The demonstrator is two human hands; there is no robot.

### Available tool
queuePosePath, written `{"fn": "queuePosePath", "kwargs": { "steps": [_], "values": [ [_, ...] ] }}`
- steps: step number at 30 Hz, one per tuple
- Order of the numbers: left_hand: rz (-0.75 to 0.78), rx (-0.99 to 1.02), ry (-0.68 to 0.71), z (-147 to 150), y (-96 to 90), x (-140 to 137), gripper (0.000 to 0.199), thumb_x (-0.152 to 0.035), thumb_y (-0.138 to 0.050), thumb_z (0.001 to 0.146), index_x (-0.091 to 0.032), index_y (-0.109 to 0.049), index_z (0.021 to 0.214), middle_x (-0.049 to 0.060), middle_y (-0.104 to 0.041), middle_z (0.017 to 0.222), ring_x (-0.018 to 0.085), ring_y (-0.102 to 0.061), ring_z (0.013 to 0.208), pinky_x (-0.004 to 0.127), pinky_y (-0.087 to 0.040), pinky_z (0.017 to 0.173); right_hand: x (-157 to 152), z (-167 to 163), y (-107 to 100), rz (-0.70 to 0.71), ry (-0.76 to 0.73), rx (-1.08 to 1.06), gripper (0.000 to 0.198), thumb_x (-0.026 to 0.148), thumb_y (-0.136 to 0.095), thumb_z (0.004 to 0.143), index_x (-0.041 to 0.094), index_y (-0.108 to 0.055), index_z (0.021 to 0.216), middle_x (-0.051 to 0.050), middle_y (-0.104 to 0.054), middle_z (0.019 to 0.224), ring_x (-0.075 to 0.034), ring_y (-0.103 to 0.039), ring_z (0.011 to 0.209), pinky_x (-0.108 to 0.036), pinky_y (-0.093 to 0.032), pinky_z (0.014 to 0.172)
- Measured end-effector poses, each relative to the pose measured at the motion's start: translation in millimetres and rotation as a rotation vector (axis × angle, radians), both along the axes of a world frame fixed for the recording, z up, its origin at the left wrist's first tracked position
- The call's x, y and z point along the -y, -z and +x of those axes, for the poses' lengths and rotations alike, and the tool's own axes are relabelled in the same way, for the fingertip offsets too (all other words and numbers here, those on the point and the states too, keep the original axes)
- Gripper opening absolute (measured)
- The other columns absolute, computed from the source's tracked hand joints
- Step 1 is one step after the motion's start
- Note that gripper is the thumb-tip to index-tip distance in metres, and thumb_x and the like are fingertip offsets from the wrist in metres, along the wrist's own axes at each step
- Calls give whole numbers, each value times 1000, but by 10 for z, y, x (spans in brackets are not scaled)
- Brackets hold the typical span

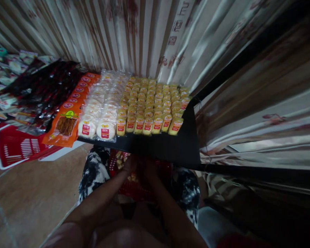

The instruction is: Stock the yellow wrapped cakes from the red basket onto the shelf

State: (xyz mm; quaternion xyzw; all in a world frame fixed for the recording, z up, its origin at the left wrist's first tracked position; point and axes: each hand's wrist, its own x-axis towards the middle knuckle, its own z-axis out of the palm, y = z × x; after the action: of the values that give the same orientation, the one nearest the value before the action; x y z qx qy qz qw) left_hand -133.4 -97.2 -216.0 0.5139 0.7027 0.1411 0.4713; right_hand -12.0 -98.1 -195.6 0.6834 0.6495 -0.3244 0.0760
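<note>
Both of my hands reach into a red basket (139, 194) between my knees, under the front edge of the black table. My left hand (130, 164) is beside some small wrapped snacks (121, 159) inside the basket. My right hand (148, 168) is close to it, deep in shadow. The fingers of both hands are too dark to make out, so any grip is hidden. Above them on the table stand rows of yellow packaged cakes (148, 125), with white round packaged cakes (105, 127) to their left.
Orange snack bags (64, 125) and dark glossy packets (49, 84) lie further left on the table (175, 151). A red and white shopping basket (20, 146) is at the left below it. A pleated curtain (144, 38) hangs behind and to the right.
</note>
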Motion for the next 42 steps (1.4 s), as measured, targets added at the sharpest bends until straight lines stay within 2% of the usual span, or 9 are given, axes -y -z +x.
{"fn": "queuePosePath", "kwargs": {
  "steps": [6, 12, 15, 20, 24, 27, 32, 35, 42],
  "values": [
    [86, 143, -193, -70, -301, 189, 18, -10, -52, 79, -16, -62, 93, 5, -66, 100, 14, -61, 92, 25, -48, 81, 217, 102, -416, 149, 3, -137, 40, 11, -36, 84, 18, -57, 117, -8, -61, 119, -19, -57, 109, -30, -40, 94],
    [118, 279, -298, -81, -626, 402, 9, -17, -50, 78, -13, -58, 79, 4, -66, 83, 14, -62, 78, 21, -48, 67, 393, 288, -709, 376, 8, -471, 40, 7, -38, 77, 21, -62, 107, -5, -62, 116, -15, -55, 111, -32, -38, 99],
    [127, 349, -295, -21, -814, 506, 10, -19, -54, 76, -15, -57, 84, 1, -64, 79, 12, -61, 72, 19, -47, 60, 438, 326, -850, 502, 26, -548, 39, 8, -37, 75, 18, -64, 101, -7, -60, 120, -15, -52, 113, -33, -36, 102],
    [48, 683, -292, 32, -1171, 632, 35, -24, -63, 71, -16, -54, 104, 0, -62, 80, 8, -57, 61, 19, -45, 55, 527, 358, -1058, 614, 158, -613, 34, 13, -42, 73, 20, -66, 96, -6, -61, 116, -17, -54, 110, -34, -38, 101],
    [43, 776, -159, 53, -1442, 667, 29, -25, -69, 64, -15, -57, 88, 0, -61, 74, 8, -55, 59, 19, -43, 54, 570, 370, -1125, 589, 325, -805, 42, 18, -43, 70, 18, -59, 109, -8, -61, 112, -17, -61, 97, -32, -47, 90],
    [69, 775, -163, 119, -1587, 651, 28, -24, -70, 61, -16, -52, 81, -3, -59, 68, 9, -56, 60, 19, -44, 55, 551, 372, -1162, 562, 485, -915, 48, 23, -44, 71, 16, -49, 118, -9, -62, 107, -16, -64, 84, -29, -52, 76],
    [171, 733, -188, 317, -1700, 537, 27, -23, -69, 64, -18, -47, 79, -3, -55, 69, 8, -56, 62, 19, -46, 55, 508, 399, -1250, 656, 620, -882, 53, 27, -47, 72, 16, -42, 123, -7, -62, 99, -14, -63, 70, -27, -53, 64],
    [214, 669, -223, 451, -1707, 424, 23, -18, -65, 67, -18, -44, 77, -4, -53, 69, 8, -55, 61, 19, -47, 56, 496, 408, -1277, 679, 655, -911, 46, 29, -47, 75, 16, -43, 119, -6, -64, 91, -15, -64, 73, -29, -53, 68],
    [329, 528, -194, 721, -1718, 147, 16, -9, -56, 73, -18, -44, 79, -4, -54, 72, 7, -54, 61, 19, -47, 60, 382, 429, -1338, 678, 670, -1014, 36, 44, -50, 76, 18, -50, 101, -9, -66, 94, -19, -65, 83, -32, -53, 75]
  ]
}}
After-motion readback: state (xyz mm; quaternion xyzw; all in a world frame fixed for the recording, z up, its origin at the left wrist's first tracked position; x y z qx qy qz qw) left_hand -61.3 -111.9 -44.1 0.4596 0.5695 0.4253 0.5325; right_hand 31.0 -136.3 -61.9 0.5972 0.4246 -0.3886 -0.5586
